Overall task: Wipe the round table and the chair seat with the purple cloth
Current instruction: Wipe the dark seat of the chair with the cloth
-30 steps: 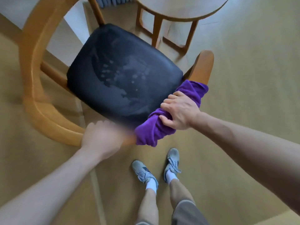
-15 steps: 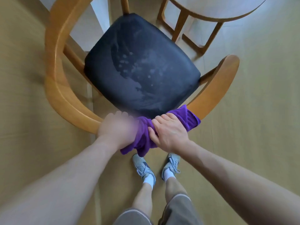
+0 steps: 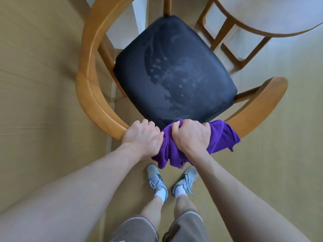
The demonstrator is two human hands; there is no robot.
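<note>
Fingers (image 3: pixel 176 127) of both hands clenched, left (image 3: pixel 142 135) on wooden chair back (image 3: pixel 90 81), right (image 3: pixel 191 135) on purple cloth (image 3: pixel 220 137); tan floor (image 3: pixel 43 84).

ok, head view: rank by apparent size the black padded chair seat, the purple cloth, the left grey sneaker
1. black padded chair seat
2. purple cloth, bunched and partly hidden under the right hand
3. left grey sneaker, though it is farthest from the camera, so it looks smaller than it is.

Tan floor (image 3: pixel 43 84) with faint seams; pale wall strip (image 3: pixel 139 13) at the top, soft even daylight
</note>
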